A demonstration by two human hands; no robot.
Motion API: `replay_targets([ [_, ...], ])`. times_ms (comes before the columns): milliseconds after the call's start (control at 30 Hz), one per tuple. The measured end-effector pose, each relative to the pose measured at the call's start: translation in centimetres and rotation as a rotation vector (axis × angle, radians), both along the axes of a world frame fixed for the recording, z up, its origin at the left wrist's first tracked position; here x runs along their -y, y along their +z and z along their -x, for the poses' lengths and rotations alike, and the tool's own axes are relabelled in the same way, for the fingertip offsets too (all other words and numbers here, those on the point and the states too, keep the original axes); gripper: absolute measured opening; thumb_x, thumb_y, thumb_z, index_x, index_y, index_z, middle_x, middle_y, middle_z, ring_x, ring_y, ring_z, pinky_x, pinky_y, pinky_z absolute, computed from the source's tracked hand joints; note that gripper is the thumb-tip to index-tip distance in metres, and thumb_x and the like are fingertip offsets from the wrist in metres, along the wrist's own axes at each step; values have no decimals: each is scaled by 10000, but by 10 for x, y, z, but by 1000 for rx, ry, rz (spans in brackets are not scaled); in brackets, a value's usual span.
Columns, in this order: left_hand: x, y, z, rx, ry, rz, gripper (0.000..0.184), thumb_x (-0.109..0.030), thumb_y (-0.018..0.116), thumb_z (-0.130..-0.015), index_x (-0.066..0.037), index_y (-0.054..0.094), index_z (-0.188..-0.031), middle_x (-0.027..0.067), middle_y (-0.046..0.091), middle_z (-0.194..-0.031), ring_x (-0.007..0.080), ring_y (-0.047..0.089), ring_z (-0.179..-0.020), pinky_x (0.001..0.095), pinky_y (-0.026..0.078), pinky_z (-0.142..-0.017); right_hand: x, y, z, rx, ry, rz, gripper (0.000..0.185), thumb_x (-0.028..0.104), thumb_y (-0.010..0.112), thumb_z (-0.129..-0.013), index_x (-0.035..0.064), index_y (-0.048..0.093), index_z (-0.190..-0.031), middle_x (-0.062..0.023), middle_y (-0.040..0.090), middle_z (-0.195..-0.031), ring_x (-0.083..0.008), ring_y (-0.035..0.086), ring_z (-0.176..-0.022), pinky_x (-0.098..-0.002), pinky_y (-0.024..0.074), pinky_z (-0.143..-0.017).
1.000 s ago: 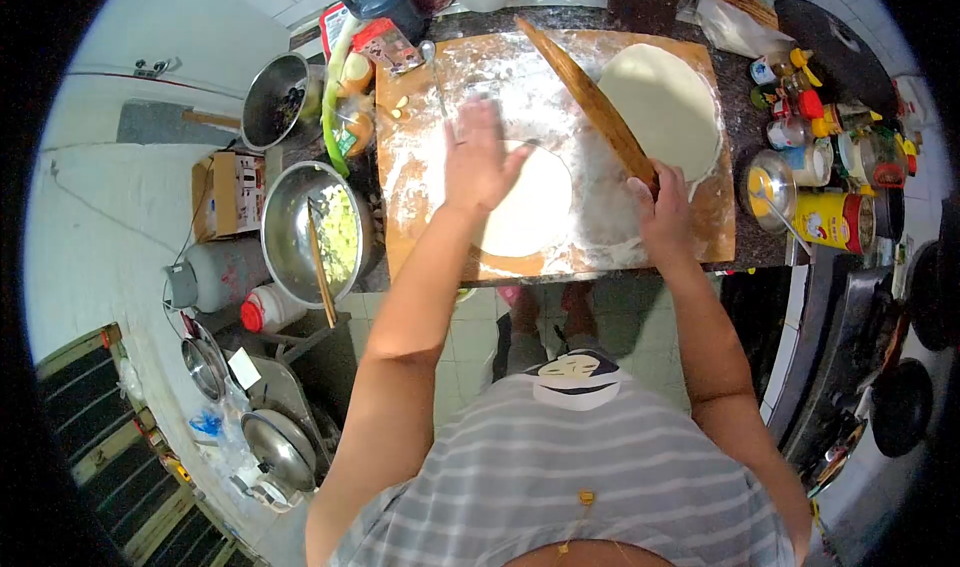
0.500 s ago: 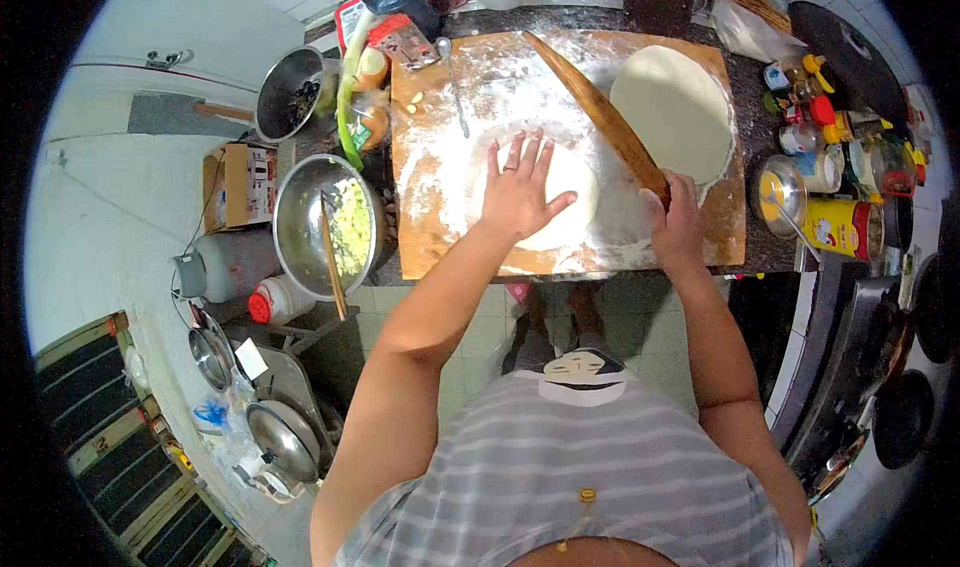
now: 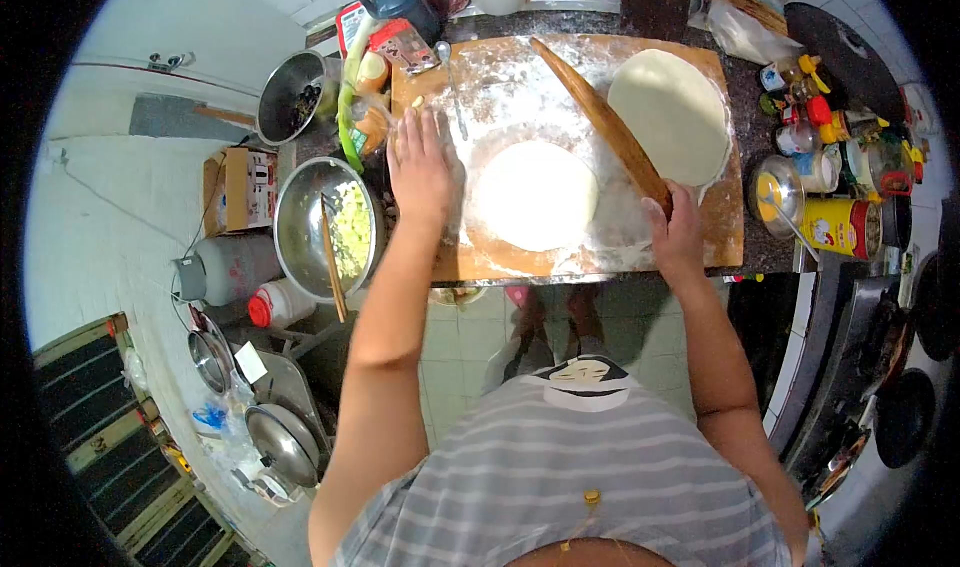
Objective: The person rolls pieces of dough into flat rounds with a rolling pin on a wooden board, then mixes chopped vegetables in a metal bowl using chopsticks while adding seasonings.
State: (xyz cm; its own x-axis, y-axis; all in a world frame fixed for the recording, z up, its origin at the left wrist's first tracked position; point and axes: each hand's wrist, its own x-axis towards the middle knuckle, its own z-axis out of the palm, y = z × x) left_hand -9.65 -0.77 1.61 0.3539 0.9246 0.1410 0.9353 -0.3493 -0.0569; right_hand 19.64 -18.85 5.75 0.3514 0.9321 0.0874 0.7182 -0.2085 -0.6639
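Shifted left of the nearer dough disc [image 3: 538, 197]: the left hand [image 3: 421, 175] (fingers released, outstretched); right of it, the right hand [image 3: 679, 232] grips 1 rolling pin [image 3: 602, 117].

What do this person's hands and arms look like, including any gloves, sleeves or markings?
The left hand and right hand are ungloved, and both forearms are bare, with no cuffs or cables. The short sleeves belong to a grey top with pale stripes. Any ring is too small to make out.

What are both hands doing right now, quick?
Left hand: open and flat, at the board.
Right hand: closed around one end of the rolling pin.
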Motion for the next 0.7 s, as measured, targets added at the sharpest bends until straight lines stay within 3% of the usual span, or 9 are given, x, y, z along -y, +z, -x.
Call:
replay_targets([
  [67, 41, 7, -17, 73, 235, 219, 696, -469, 337, -906, -24, 182, -1418, 171, 180, -1475, 308, 145, -1374, 450, 87, -1111, 3, 6, 4, -22, -15, 29, 454, 353, 486, -915, -28, 460, -1161, -206, 494, -1063, -373, 496, -990, -408, 395, -877],
  [133, 63, -16, -31, 33, 239, 218, 782, -568, 285, -889, -12, 151, -1421, 166, 161, -1481, 321, 112, -1377, 466, 40, -1112, 3, 1, 6, -4, -15, 7, 445, 338, 497, -910, -29, 461, -1161, -207, 496, -1063, -372, 498, -993, -410, 395, -880],
  [300, 24, -12, -47, 279, -104, 364, 743, -561, 201, -910, -2, 239, -1397, 139, 189, -1478, 295, 139, -1375, 445, 47, -1117, 1, 8, 13, -5, 7, 6, 425, 293, 520, -898, -24, 450, -1172, -207, 487, -1087, -370, 496, -1022, -416, 397, -890],
  [400, 25, 4, -54, 102, -188, 387, 784, -593, 186, -899, 12, 224, -1396, 140, 202, -1473, 280, 153, -1373, 423, 75, -1120, 2, 6, 11, 31, 27, 39, 428, 266, 520, -894, -17, 420, -1199, -206, 461, -1122, -364, 487, -1053, -416, 403, -905],
  [467, 48, 23, -76, 90, -298, 282, 812, -610, 271, -879, 9, 202, -1400, 149, 157, -1483, 275, 145, -1374, 419, 122, -1117, 5, 5, 12, 45, 34, 51, 424, 254, 520, -893, -17, 418, -1204, -206, 460, -1130, -363, 486, -1066, -416, 401, -915],
  [567, 82, -2, -94, 184, -538, 432, 780, -572, 354, -874, -19, 210, -1404, 138, 171, -1480, 268, 162, -1371, 426, 113, -1117, 5, 2, 13, -22, 37, -58, 410, 286, 532, -892, -15, 475, -1164, -213, 510, -1095, -375, 511, -1014, -420, 403, -885],
  [633, 85, -12, -98, 221, -605, 368, 747, -546, 405, -867, -47, 242, -1399, 139, 222, -1463, 295, 192, -1359, 462, 116, -1110, 4, 7, 13, -29, 17, -12, 413, 286, 532, -890, -8, 471, -1175, -215, 513, -1089, -376, 512, -1015, -416, 408, -879],
  [700, 91, -7, -87, 143, -496, 375, 770, -565, 389, -863, -34, 234, -1399, 121, 206, -1473, 283, 169, -1367, 456, 99, -1112, 6, 7, 8, 10, 24, 10, 420, 286, 534, -887, -1, 465, -1184, -214, 517, -1080, -377, 516, -1008, -414, 416, -869],
])
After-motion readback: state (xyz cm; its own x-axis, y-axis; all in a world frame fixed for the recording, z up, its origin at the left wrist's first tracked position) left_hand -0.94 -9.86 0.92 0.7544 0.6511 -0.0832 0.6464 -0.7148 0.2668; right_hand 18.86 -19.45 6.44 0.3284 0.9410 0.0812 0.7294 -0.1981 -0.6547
